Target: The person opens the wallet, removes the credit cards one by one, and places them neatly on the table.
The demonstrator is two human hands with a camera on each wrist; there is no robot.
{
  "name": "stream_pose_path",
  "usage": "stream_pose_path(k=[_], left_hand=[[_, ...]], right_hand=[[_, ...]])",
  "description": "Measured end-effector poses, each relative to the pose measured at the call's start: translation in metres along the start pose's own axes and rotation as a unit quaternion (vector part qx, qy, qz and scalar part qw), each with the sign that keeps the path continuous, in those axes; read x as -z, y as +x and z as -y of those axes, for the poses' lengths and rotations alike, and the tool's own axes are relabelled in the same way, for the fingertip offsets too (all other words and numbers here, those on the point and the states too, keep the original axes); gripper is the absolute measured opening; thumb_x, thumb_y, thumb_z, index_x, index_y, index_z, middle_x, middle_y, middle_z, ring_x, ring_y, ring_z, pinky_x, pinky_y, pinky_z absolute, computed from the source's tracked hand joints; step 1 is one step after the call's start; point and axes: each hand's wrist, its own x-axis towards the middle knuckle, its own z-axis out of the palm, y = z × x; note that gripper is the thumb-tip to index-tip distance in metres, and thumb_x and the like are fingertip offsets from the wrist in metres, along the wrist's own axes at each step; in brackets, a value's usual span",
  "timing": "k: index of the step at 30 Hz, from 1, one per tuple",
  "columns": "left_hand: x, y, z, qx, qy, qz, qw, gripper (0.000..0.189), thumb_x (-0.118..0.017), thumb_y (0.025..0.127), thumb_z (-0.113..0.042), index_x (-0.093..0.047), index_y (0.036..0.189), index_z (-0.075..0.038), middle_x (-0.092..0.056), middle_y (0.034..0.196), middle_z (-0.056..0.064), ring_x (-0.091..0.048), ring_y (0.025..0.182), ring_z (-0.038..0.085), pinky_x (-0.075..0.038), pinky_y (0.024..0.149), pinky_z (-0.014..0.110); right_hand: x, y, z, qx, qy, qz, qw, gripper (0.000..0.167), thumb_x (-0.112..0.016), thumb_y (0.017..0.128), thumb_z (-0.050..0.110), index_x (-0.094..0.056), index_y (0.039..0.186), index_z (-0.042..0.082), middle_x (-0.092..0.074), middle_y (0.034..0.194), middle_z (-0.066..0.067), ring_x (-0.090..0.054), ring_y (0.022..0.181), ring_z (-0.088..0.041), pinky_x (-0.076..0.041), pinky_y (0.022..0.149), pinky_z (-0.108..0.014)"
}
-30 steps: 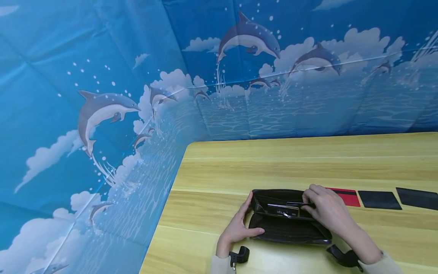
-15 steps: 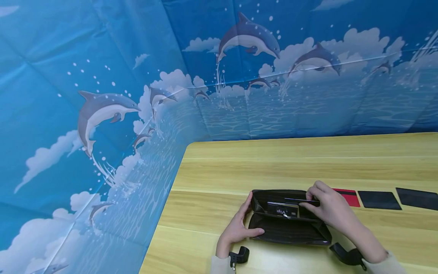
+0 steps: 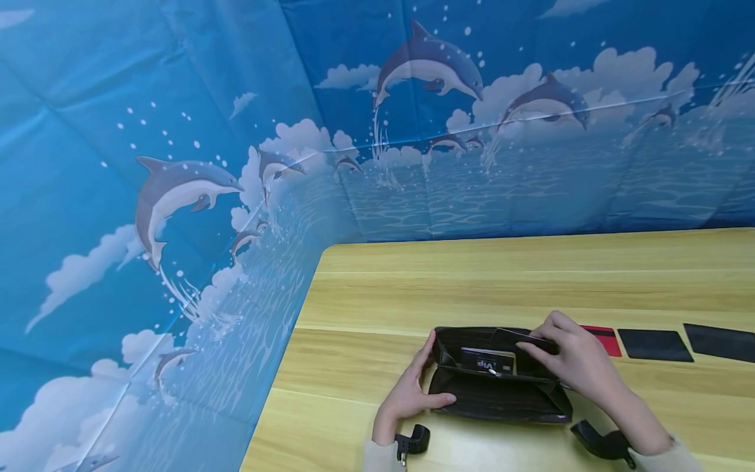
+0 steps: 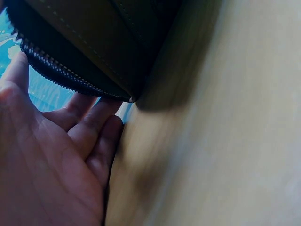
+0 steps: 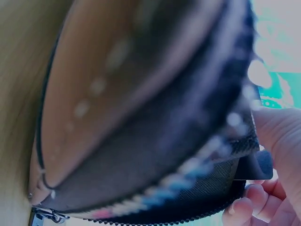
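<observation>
A dark brown zip-around wallet lies unzipped and spread wide on the table. My left hand grips its left end, thumb over the near flap and a finger at the far corner. The left wrist view shows that hand with fingertips against the zipped edge. My right hand pinches a dark card, which slants over the far compartment. In the right wrist view, a corner of the dark card shows by the fingers. A black "Vip" card stands in the middle pocket, beside a zip pull.
Right of the wallet, a red card with a black stripe and two flat black cards lie in a row. The wooden table meets a blue dolphin-print sheet at the back and left.
My right hand has drawn the dark card up and rightward from the wallet, uncovering the "Vip" card's lettering. The left hand has stayed in place.
</observation>
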Motion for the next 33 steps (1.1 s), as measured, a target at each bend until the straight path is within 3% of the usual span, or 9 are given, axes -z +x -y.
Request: stream_pose_path(k=[4, 8, 15, 25, 33], left_hand=[[0.0, 0.0, 0.002, 0.004, -0.001, 0.0, 1.0, 0.106, -0.079, 0.075, -0.002, -0.01, 0.154, -0.017, -0.016, 0.155, 0.007, -0.018, 0.14, 0.024, -0.019, 0.111, 0.037], [0.0, 0.0, 0.002, 0.005, -0.001, -0.001, 1.0, 0.106, -0.079, 0.075, -0.002, -0.011, 0.154, -0.018, -0.016, 0.155, 0.006, -0.018, 0.14, 0.023, -0.02, 0.111, 0.036], [0.0, 0.001, 0.003, -0.007, 0.002, -0.002, 1.0, 0.105, -0.078, 0.075, -0.001, -0.011, 0.154, -0.016, -0.018, 0.155, 0.007, -0.021, 0.139, 0.026, -0.022, 0.11, 0.036], [0.0, 0.001, 0.005, -0.014, 0.001, -0.002, 0.9999, 0.106, -0.079, 0.074, -0.001, -0.01, 0.154, -0.015, -0.018, 0.155, 0.008, -0.021, 0.139, 0.029, -0.021, 0.11, 0.035], [-0.001, 0.0, 0.004, -0.004, 0.004, -0.003, 1.0, 0.105, -0.079, 0.075, -0.002, -0.011, 0.154, -0.016, -0.017, 0.155, 0.008, -0.02, 0.139, 0.025, -0.021, 0.11, 0.035]], right_hand=[[0.002, -0.001, 0.001, -0.028, 0.016, -0.003, 0.9995, 0.019, -0.086, 0.068, 0.023, -0.07, 0.073, 0.013, -0.044, 0.074, 0.012, -0.038, 0.057, 0.0, -0.032, 0.049, -0.012], [0.004, -0.001, 0.003, -0.069, 0.038, -0.01, 0.9968, 0.025, -0.088, 0.058, 0.004, -0.07, 0.073, 0.016, -0.046, 0.074, 0.014, -0.036, 0.057, 0.0, -0.032, 0.049, -0.013], [0.006, -0.002, 0.004, -0.138, 0.061, -0.027, 0.9882, 0.022, -0.086, 0.065, 0.007, -0.069, 0.071, 0.019, -0.052, 0.071, 0.013, -0.039, 0.057, -0.003, -0.033, 0.049, -0.015], [0.01, -0.004, 0.001, -0.232, 0.068, -0.018, 0.9702, 0.019, -0.083, 0.075, 0.023, -0.064, 0.069, 0.022, -0.061, 0.072, 0.006, -0.044, 0.056, -0.008, -0.032, 0.05, -0.02], [0.012, -0.006, -0.002, -0.252, 0.076, -0.005, 0.9649, 0.017, -0.076, 0.082, 0.023, -0.063, 0.075, 0.015, -0.04, 0.056, 0.002, -0.032, 0.046, -0.011, -0.023, 0.042, -0.027]])
